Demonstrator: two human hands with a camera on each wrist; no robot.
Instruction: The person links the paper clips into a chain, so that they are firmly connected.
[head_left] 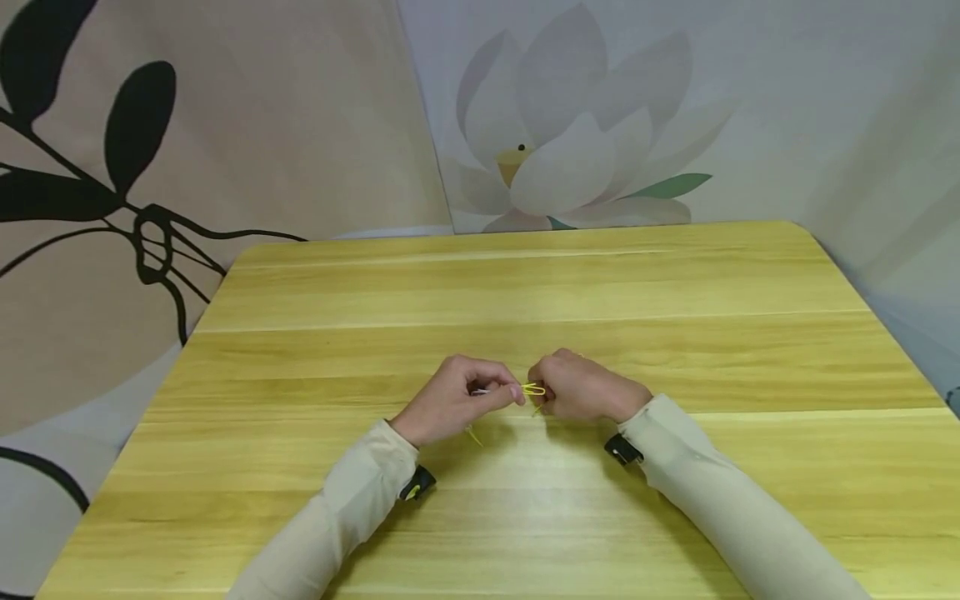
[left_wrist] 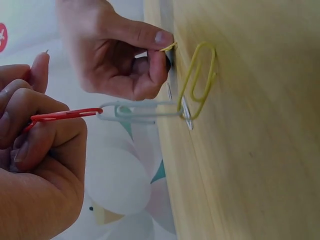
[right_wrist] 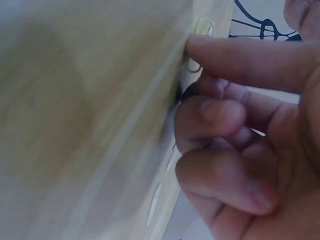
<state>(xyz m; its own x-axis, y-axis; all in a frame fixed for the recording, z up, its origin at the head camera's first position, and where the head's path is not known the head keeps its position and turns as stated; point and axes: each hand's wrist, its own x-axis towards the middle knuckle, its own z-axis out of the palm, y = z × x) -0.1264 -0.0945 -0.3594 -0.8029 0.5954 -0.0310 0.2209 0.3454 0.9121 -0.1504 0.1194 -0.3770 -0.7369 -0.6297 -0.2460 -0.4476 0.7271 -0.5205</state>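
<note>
In the head view my left hand (head_left: 461,400) pinches a yellow paper clip (head_left: 534,389) that points toward my right hand. A red paper clip (left_wrist: 65,115) comes out of the left hand's curled fingers in the left wrist view. Linked to it is a white paper clip (left_wrist: 140,114), with another yellow paper clip (left_wrist: 198,80) hanging at the end. My right hand (head_left: 585,387), close beside the left, holds a small yellow clip (left_wrist: 169,47) between thumb and finger. The right wrist view shows a yellow clip (right_wrist: 194,66) partly hidden behind a finger.
The wooden table (head_left: 510,292) extends beneath both hands, with patterned cloth (head_left: 315,117) behind it. Black wrist devices (head_left: 417,483) sit below each sleeve cuff. Slender white pieces (right_wrist: 154,205) show against the wood in the right wrist view.
</note>
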